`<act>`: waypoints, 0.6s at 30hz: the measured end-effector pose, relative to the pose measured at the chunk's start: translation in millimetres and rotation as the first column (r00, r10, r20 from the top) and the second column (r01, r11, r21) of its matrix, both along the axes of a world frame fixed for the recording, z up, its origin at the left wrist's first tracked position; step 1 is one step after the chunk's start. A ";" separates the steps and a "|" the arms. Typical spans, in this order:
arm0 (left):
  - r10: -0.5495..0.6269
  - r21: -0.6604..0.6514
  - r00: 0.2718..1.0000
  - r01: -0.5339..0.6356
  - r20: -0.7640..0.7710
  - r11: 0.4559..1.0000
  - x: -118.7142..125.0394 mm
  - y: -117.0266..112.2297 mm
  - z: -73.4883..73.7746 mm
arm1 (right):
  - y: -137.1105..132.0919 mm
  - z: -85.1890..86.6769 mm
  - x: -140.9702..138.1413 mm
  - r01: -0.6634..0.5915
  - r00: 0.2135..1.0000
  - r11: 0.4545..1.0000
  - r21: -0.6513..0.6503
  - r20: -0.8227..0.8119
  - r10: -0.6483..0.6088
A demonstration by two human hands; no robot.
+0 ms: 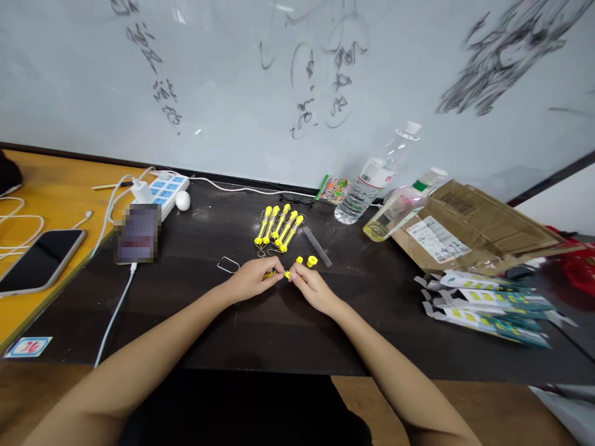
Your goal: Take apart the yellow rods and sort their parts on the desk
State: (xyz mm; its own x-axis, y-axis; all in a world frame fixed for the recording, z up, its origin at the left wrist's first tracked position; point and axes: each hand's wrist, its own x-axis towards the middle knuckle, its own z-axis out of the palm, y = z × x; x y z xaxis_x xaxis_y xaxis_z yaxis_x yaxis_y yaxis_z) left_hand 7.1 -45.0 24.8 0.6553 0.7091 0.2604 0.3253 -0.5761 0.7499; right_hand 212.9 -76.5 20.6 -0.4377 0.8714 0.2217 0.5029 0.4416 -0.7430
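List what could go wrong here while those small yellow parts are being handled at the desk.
1. The loose yellow caps lie just beyond the right hand; a nudge could scatter them.
2. The two bottles lean tilted against the cardboard box; a bump might roll them onto the finished yellow pieces.
3. The small yellow part pinched between both hands' fingers could slip; the left hand holds only its end.

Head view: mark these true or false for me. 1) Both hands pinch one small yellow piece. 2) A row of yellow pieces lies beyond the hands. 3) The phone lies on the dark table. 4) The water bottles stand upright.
1) True: left hand and right hand meet on the small yellow piece.
2) True: row of yellow pieces.
3) False: the phone lies on the orange table.
4) False: both water bottles lean or lie tilted.
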 end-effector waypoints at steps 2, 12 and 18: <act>-0.014 0.029 1.000 0.015 -0.020 0.999 -0.5 -0.7 1.4 | 0.4 0.5 0.2 -0.013 1.000 1.000 -0.022 -0.013 0.013; -0.067 0.183 0.992 0.086 -0.110 0.979 -1.4 -0.3 5.6 | 2.3 -1.7 1.9 -0.052 0.997 0.988 -0.144 -0.063 0.043; -0.044 0.289 0.982 0.097 -0.185 0.952 -0.2 -3.1 4.9 | 2.5 -5.4 1.3 -0.080 0.983 0.952 -0.296 -0.182 0.026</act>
